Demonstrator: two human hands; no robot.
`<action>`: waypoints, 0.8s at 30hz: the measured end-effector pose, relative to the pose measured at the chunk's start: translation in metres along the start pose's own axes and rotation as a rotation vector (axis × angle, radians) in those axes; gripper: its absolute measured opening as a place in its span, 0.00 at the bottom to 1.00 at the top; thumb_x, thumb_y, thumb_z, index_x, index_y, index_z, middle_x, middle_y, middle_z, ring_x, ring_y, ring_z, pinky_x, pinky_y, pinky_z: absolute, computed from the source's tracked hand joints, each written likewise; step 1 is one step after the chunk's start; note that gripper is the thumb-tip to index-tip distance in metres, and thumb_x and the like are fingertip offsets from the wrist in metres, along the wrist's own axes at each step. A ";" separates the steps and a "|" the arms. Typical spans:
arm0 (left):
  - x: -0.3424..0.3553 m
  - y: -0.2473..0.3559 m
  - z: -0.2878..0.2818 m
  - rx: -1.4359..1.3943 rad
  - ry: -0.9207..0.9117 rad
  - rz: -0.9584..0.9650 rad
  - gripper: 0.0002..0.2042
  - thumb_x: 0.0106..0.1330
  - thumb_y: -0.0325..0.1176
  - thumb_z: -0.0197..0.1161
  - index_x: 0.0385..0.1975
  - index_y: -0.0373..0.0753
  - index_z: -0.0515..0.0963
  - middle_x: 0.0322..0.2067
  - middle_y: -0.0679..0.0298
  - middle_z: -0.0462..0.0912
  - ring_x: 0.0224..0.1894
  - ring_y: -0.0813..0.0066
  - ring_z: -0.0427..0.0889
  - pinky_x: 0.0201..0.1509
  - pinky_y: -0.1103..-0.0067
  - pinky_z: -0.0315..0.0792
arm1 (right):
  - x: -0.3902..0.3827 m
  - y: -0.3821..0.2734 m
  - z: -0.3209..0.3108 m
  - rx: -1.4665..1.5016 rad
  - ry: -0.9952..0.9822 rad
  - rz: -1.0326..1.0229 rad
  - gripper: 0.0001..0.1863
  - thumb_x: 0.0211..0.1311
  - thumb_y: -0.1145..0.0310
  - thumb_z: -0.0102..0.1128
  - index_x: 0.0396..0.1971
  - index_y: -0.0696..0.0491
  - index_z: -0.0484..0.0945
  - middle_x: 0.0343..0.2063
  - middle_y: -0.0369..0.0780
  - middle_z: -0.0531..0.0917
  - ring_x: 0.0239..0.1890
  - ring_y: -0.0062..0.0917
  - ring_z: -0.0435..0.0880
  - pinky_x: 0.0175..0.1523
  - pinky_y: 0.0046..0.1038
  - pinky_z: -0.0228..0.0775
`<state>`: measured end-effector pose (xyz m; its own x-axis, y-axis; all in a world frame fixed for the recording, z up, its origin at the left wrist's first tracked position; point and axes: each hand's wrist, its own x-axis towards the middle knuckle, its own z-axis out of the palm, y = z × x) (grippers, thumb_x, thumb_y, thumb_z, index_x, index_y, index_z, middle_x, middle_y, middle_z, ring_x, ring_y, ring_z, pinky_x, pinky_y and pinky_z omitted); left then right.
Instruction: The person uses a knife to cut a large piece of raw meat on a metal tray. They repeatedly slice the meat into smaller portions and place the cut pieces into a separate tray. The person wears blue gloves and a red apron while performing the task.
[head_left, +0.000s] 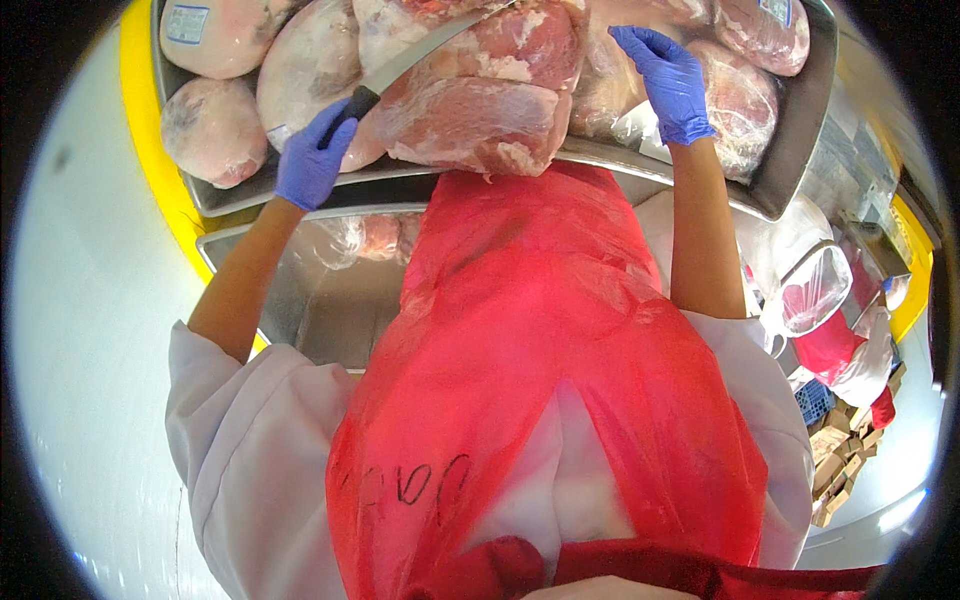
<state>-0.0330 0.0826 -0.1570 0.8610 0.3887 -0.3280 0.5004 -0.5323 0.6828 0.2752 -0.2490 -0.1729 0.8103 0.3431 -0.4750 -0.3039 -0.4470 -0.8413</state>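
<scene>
My left hand (313,155), in a blue glove, is closed round the black handle of a long curved knife (425,48). Its blade slants up to the right over a large unwrapped piece of raw meat (475,115) at the near side of the metal tub. To the right of that meat is my blue-gloved right hand (668,85), fingers bent together in a pinch toward the left. Clear plastic wrap lies below and beside it, but what the fingertips hold is too small to tell. A pale label (645,130) shows under the right wrist.
Several plastic-wrapped meat pieces (215,130) fill the metal tub (790,170) on both sides. Below its near edge sits a second metal tub (330,310) with wrapped meat inside. A yellow edge (150,150) runs along the left. At the right is another person in white and red (825,330), near cardboard (840,460).
</scene>
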 end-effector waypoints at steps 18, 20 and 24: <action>0.020 0.148 -0.086 0.742 -0.075 0.100 0.21 0.69 0.49 0.64 0.58 0.48 0.81 0.43 0.54 0.87 0.43 0.54 0.85 0.49 0.70 0.77 | -0.003 -0.032 0.053 -0.208 -0.003 -0.264 0.17 0.59 0.62 0.73 0.40 0.60 0.85 0.32 0.40 0.86 0.33 0.20 0.82 0.40 0.24 0.76; 0.022 0.103 -0.078 0.535 -0.062 0.131 0.22 0.68 0.49 0.65 0.59 0.48 0.80 0.43 0.52 0.87 0.42 0.54 0.86 0.48 0.70 0.78 | -0.006 -0.034 0.053 -0.186 0.006 -0.275 0.17 0.58 0.63 0.74 0.40 0.61 0.85 0.32 0.40 0.87 0.34 0.20 0.84 0.41 0.24 0.77; 0.028 0.065 -0.049 0.506 -0.038 0.110 0.23 0.67 0.48 0.67 0.61 0.52 0.79 0.38 0.52 0.87 0.38 0.55 0.87 0.43 0.69 0.79 | 0.001 -0.026 0.055 -0.136 0.047 -0.332 0.15 0.58 0.65 0.73 0.40 0.60 0.85 0.33 0.40 0.88 0.35 0.20 0.84 0.44 0.24 0.78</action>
<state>0.0194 0.0957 -0.0900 0.9088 0.2876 -0.3022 0.3803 -0.8690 0.3165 0.2565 -0.1912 -0.1661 0.8768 0.4511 -0.1664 0.0468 -0.4244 -0.9042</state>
